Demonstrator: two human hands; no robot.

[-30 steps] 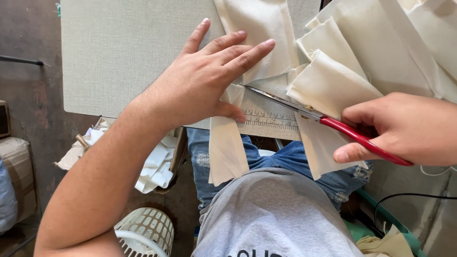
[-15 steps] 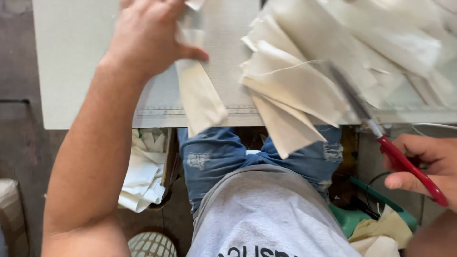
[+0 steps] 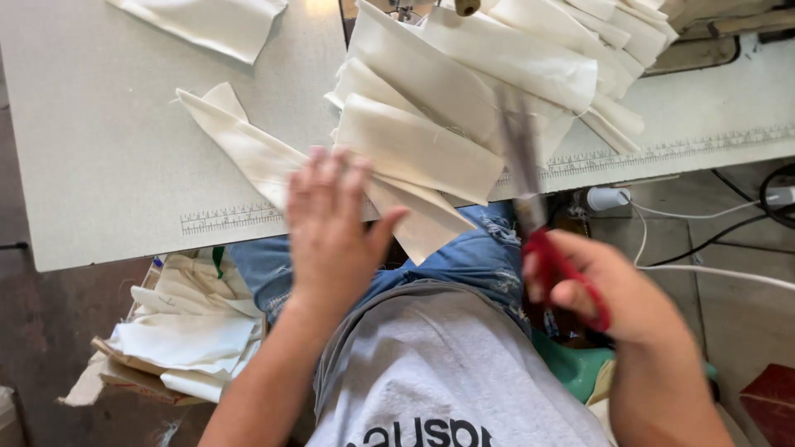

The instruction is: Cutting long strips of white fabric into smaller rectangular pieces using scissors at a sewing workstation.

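- The left hand (image 3: 331, 228) lies flat with its fingers loosely together and the thumb out to the side. The fingertips touch the near edge of the stacked cloth pieces (image 3: 418, 149), where they hang over the table edge.
- The right hand (image 3: 617, 294) is closed around the red handles of the scissors (image 3: 542, 223). The blades point up and away toward the cloth, blurred; whether they are parted I cannot tell.
- The cloth pieces fan out across the table (image 3: 99, 165), several of them overhanging toward the lap. One long strip (image 3: 240, 141) lies to the left, touching the stack.
- Below the table on the left, a box of cloth scraps (image 3: 186, 331) sits by the knee.
- Risk, as I judge it: the blade tips are near the left thumb and the denim-covered legs (image 3: 464, 257). A hasty pass could nick skin or snag the wrong layer, since the overhanging pieces are loose and only lightly pinned.
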